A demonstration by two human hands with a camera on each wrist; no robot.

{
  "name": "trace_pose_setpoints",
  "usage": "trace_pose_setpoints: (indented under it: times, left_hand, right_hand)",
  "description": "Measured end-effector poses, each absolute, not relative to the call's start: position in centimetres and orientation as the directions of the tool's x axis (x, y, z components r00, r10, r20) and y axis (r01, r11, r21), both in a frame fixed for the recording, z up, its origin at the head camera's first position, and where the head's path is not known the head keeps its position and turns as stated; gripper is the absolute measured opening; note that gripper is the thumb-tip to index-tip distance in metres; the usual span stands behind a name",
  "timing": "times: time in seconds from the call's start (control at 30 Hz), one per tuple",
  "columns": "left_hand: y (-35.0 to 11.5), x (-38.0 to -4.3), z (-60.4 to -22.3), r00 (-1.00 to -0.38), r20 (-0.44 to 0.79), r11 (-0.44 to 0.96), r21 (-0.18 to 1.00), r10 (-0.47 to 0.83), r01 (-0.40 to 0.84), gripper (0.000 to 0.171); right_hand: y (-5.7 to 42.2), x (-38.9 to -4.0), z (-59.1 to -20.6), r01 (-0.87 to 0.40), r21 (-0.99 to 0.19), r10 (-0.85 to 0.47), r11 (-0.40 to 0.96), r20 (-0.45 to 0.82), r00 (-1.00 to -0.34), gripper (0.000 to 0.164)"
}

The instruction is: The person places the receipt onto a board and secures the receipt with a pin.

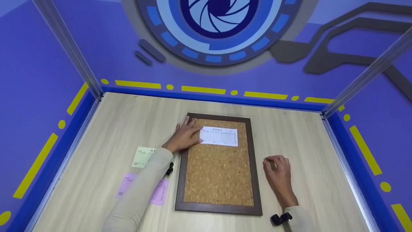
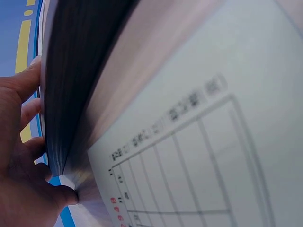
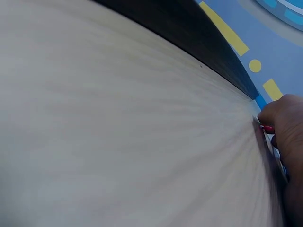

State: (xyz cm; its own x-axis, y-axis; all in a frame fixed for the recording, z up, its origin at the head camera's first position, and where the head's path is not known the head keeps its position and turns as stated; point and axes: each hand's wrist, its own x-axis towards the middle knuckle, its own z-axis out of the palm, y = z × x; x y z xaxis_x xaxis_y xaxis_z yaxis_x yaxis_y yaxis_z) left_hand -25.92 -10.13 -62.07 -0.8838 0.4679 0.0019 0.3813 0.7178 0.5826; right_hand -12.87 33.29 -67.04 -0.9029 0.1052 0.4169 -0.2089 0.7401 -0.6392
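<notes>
A cork board (image 1: 219,174) in a dark brown frame lies on the table with a white printed slip (image 1: 219,136) on its upper part. My left hand (image 1: 185,137) rests across the frame's upper left side, fingers spread, its thumb and forefinger touching the slip's left edge. In the left wrist view this hand (image 2: 23,156) lies along the frame's dark edge (image 2: 71,85). Right of the board, my right hand (image 1: 278,169) pinches small coloured pins: a green one (image 1: 265,159) shows in the head view, a red one (image 3: 268,128) in the right wrist view.
Left of the board lie a pale green slip (image 1: 141,158) and a purple slip (image 1: 159,193), partly hidden by my left forearm. The wooden table (image 1: 315,180) is bounded by blue walls (image 1: 112,64) at the back and sides.
</notes>
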Motion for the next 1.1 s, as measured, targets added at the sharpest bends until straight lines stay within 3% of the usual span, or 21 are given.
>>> trace_pose_setpoints:
  times: [0.27, 0.6, 1.1]
  left_hand:
    - [-10.22, -25.78, -61.97, -0.88, 0.008, 0.706, 0.594, 0.475, 0.386, 0.065]
    - [-10.25, -25.96, -62.08, -0.876, 0.01, 0.701, 0.596, 0.482, 0.392, 0.066]
    - [-10.12, -25.76, -61.85, -0.881, -0.004, 0.708, 0.597, 0.473, 0.377, 0.066]
  right_hand:
    - [33.07, -12.85, -66.76, -0.152, -0.655, 0.138, 0.74, 0.369, -0.919, 0.008]
    - [33.2, -13.06, -66.91, -0.253, -0.604, 0.079, 0.756, 0.467, -0.881, 0.012]
    - [33.46, -12.94, -66.9, -0.233, -0.633, 0.084, 0.738, 0.428, -0.9, 0.004]
